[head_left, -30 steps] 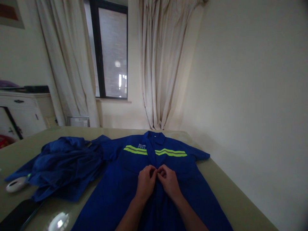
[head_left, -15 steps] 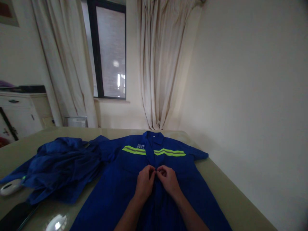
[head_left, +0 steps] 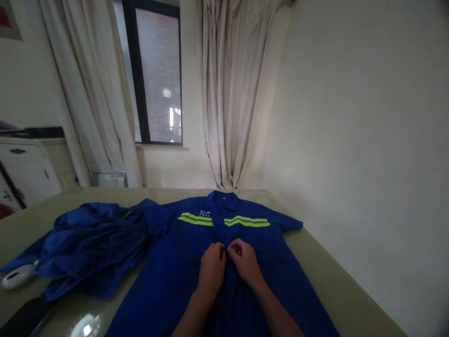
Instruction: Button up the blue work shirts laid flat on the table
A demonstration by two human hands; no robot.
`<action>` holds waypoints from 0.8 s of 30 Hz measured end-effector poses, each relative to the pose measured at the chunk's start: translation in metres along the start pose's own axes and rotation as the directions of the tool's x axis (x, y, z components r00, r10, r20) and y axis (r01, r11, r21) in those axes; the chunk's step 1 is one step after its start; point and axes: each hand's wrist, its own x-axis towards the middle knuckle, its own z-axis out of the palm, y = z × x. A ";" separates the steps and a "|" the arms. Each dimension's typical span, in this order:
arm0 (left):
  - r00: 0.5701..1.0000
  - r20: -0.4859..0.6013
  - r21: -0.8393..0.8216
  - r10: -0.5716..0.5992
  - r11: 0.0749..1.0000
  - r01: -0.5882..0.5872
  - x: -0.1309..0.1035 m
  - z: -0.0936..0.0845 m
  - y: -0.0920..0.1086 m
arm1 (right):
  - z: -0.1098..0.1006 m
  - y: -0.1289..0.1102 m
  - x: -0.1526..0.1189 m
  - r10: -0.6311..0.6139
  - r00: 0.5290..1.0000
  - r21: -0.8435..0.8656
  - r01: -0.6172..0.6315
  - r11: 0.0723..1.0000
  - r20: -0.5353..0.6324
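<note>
A blue work jacket (head_left: 182,271) with short-looking sleeves and yellow-green reflective stripes lies spread on the table, its collar away from me. My left hand (head_left: 212,264) pinches the edge of the jacket's front opening, just below the chest stripe. Close beside it, my right hand (head_left: 243,260) has thumb and forefinger pressed together at the same opening. Both hands are closed on the front placket. Any button between the fingertips is too small to make out.
Left of the jacket lies a crumpled blue garment (head_left: 94,248). A white oval object (head_left: 17,276) and a dark flat object (head_left: 30,316) are at the table's left. The table (head_left: 326,267) meets a wall on the right; a curtained window (head_left: 159,75) stands behind.
My left hand has turned slightly, its fingers curling more over the jacket's edge. My right fingertips have shifted up a little. The jacket stays in place.
</note>
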 end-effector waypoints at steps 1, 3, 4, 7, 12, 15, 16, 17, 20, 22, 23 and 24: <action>1.000 0.004 0.014 -0.004 1.000 0.004 0.000 0.000 0.001 | 0.000 -0.001 0.000 0.002 1.000 0.001 -0.002 1.000 0.002; 1.000 0.007 0.038 -0.016 0.999 0.016 0.000 -0.002 0.003 | 0.000 0.000 0.000 0.000 1.000 0.011 -0.001 1.000 0.011; 1.000 0.006 0.045 -0.024 0.999 0.024 0.000 -0.003 0.004 | 0.001 0.000 0.000 0.000 1.000 0.021 0.000 1.000 0.015; 1.000 0.000 0.056 -0.027 0.998 0.027 -0.001 -0.005 0.008 | 0.002 0.005 0.002 0.024 0.999 0.064 -0.025 0.998 0.026; 0.985 0.016 0.188 0.175 0.966 -0.174 -0.005 -0.009 0.008 | 0.000 0.013 0.011 0.088 0.994 0.176 -0.097 0.980 0.061; 0.981 -0.007 0.193 0.196 0.962 -0.191 -0.003 -0.008 0.004 | 0.000 0.014 0.012 0.078 0.995 0.178 -0.089 0.980 0.064; 0.983 -0.011 0.168 0.183 0.970 -0.178 -0.002 -0.006 0.003 | 0.000 0.013 0.010 0.065 0.997 0.171 -0.073 0.983 0.048; 0.986 -0.010 0.138 0.167 0.977 -0.164 0.000 -0.005 0.002 | 0.001 0.012 0.009 0.047 0.999 0.163 -0.049 0.985 0.020; 0.991 0.013 0.063 0.131 0.989 -0.131 0.003 -0.006 -0.004 | 0.000 0.008 0.003 -0.002 0.990 0.135 0.021 0.991 -0.139; 0.989 0.019 0.070 0.149 0.986 -0.150 0.000 -0.016 -0.014 | -0.010 0.009 0.000 -0.014 0.972 0.080 0.034 0.996 -0.235; 0.985 0.020 0.112 0.169 0.979 -0.170 -0.003 -0.024 -0.022 | -0.019 0.011 -0.002 -0.024 0.967 0.024 0.031 0.999 -0.255; 0.982 0.017 0.184 0.187 0.965 -0.187 -0.008 -0.035 -0.033 | -0.031 0.015 -0.005 -0.040 0.966 -0.055 0.027 0.998 -0.255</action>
